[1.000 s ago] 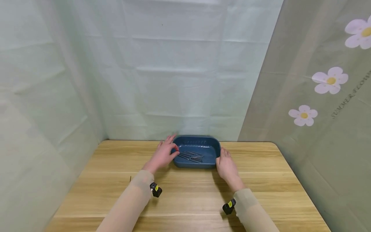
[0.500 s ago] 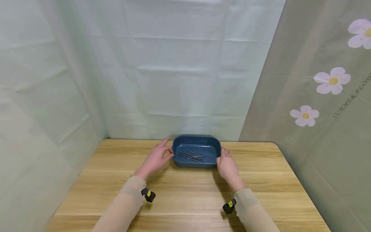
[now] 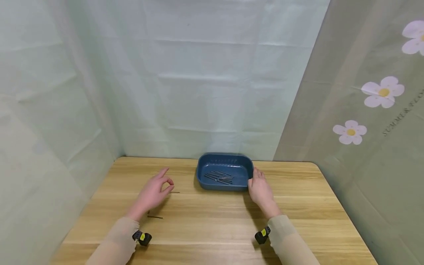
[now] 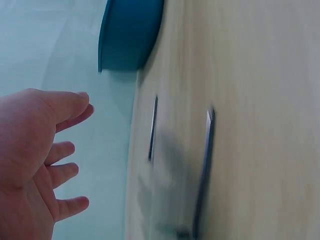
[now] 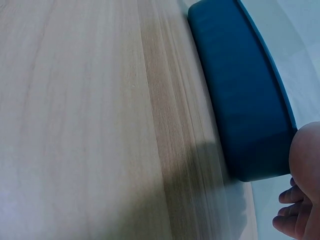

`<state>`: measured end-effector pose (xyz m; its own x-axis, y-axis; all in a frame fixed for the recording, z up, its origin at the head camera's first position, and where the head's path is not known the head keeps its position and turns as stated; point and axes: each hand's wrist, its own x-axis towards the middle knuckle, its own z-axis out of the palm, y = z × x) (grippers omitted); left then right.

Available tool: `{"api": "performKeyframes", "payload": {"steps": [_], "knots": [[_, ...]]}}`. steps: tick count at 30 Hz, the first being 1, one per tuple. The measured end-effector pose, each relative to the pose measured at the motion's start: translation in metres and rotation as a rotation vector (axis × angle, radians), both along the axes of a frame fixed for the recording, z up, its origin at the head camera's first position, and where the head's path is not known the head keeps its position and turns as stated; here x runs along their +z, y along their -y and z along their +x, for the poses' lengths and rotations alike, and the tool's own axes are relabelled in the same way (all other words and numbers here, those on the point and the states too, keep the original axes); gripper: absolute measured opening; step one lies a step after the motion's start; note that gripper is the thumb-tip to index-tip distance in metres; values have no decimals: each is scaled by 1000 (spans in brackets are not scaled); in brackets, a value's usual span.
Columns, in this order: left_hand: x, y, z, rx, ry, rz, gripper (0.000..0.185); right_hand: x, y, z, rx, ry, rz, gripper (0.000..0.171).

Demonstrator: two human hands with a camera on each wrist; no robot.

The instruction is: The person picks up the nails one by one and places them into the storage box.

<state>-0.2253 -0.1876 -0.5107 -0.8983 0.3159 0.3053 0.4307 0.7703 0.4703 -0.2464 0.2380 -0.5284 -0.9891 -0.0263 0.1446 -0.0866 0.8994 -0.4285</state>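
My left hand (image 3: 153, 193) hovers just over the wooden surface (image 3: 212, 224), well to the left of the blue tray (image 3: 244, 180). Its grip is loose, thumb and forefinger curved toward each other and pinching nothing, the other fingers relaxed; the left wrist view shows the same. A thin dark pin (image 3: 174, 192) lies on the surface just beyond those fingertips, and a second pin (image 3: 155, 216) lies nearer me, beside my wrist. My right hand (image 3: 260, 190) rests against the tray's right end, fingers straight along its wall, steadying it rather than clutching it.

More pins (image 3: 218, 178) already lie loose in the tray's bottom, so I judge I am part way through gathering them, with two left outside. The step in hand looks like reaching for the pin by my fingertips. It calls for a fine pinch: the pin lies flat on the wood, so I would need fingertips low on both its sides, or a nail under one end.

The tray sits near the far edge, close to the curtain (image 3: 205, 84); another curtain hangs along the left edge. Between my hand and the tray the surface is bare wood, so that path is open.
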Motion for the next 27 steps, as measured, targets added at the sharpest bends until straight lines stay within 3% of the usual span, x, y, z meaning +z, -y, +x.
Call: {"api": "performKeyframes", "payload": {"steps": [11,15,20,27], "knots": [[-5,54,38,165,13,-69,22,-2,-1,-2,-11,25,6,61],[-11,60,49,221,75,-104,25,-2,-1,-3,-7,28,3,61],[-18,60,55,282,151,-150,26,-3,-1,-2,-6,11,1,60],[-19,56,59,310,196,-193,22,-2,0,-1,-3,0,1,60]]}}
